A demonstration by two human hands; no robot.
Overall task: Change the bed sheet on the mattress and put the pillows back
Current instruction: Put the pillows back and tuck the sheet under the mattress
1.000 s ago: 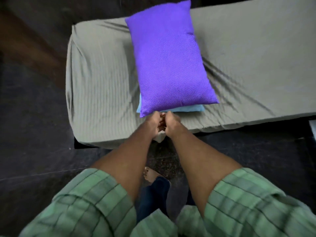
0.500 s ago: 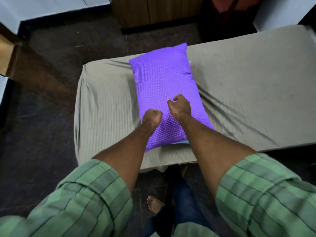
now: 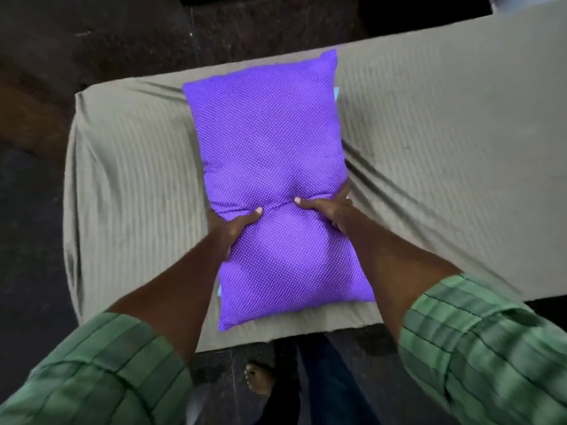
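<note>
Left hand [image 3: 230,226] clamped on the left edge of the purple pillow [image 3: 273,167], thumb [image 3: 252,215] pressed flat across the top, the other fingers tucked out of sight under the side. Right hand [image 3: 329,210] gripping the opposite edge the same way, thumb on top pointing inward, fingers wrapped round the right side. Both thumbs sunk into the fabric, with a crease pinched across the pillow between them and a dent just beyond. Forearms bare, coming out of rolled green striped sleeves [image 3: 478,342] at the bottom corners.

Purple pillow dotted with fine white specks, lying lengthwise away from the viewer, resting on the bed near its left end. Slivers of a light blue pillow [image 3: 336,94] peeking out beneath it at the far right edge and again at the near left edge.

Grey-green ribbed bed sheet [image 3: 132,167] spread over the mattress, folded down over the left end and near side, with diagonal wrinkles running off to the right of the pillow.

Dark floor [image 3: 33,271] around the bed. One bare foot [image 3: 259,378] and a dark blue trouser leg below the bed's near edge.
</note>
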